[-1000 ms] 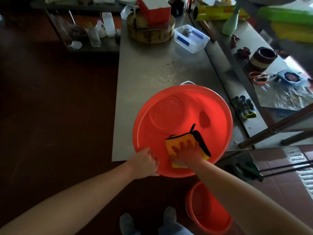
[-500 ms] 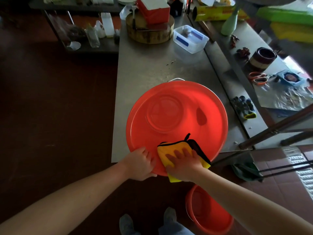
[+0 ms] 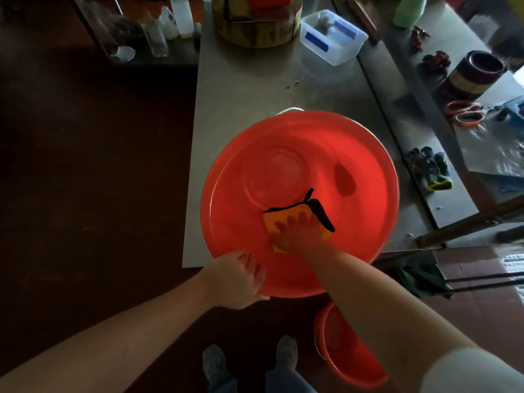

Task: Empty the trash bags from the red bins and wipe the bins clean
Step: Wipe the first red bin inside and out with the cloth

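The fingers (image 3: 291, 221) of the right hand (image 3: 296, 235) lie spread and flat, pressing a yellow cloth (image 3: 271, 220) against the inner wall of the large red bin (image 3: 283, 143). The left hand (image 3: 235, 279) grips the bin's near rim. The bin rests at the tabletop (image 3: 241, 80) edge and overhangs it; no bag shows inside. Judgement: emptying done here, wiping underway. A second red bin (image 3: 348, 361) sits on the floor, condition unclear.
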The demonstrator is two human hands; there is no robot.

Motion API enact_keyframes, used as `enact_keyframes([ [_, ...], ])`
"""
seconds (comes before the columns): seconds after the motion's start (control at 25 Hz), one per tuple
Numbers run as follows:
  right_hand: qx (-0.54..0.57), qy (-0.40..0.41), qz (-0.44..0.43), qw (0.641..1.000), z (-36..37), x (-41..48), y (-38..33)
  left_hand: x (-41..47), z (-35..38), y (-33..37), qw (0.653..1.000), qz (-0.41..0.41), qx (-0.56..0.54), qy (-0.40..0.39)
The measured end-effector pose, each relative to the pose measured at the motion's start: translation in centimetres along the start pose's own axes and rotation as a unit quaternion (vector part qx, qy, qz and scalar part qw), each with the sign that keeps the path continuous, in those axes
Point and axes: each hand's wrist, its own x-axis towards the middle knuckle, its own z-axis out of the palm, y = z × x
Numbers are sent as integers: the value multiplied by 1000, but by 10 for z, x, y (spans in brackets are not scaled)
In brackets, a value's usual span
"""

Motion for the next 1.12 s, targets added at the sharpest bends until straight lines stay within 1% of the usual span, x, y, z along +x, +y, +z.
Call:
enact_keyframes([
  [0.08,-3,-29,-3,1000,-6,-7,-3,-1,-4,-2,1000,-9,8,7],
  [0.16,-11,-39,-13,999,-11,-30,-5,-2,-7,-6,1000,-5,21,11],
  [0.36,-26,-31,-65,997,2,-115,3,-8,-8,-10,999,12,30,9],
  [0.44,-23,-21,-71,997,12,-130,8,-7,-8,-8,999,17,30,1],
  [0.52,-14,-6,-65,998,19,-124,9,-6,-6,-3,999,26,33,-2],
  [0.6,-4,10,-61,998,23,-98,6,-7,-2,0,999,37,31,-4],
  [0.76,0,51,-42,998,22,-27,1,-14,4,10,999,13,52,-4],
  [0.8,-3,49,-35,998,19,-12,0,-13,4,11,999,6,49,-8],
  [0.92,-8,12,-14,1000,7,9,-2,-7,0,12,999,-10,27,-14],
  [1.0,-18,-11,-14,1000,1,3,-3,-3,-3,9,1000,-15,14,-23],
  [1.12,-12,-29,-42,999,-2,-32,-4,-1,-8,4,998,-7,29,-52],
])
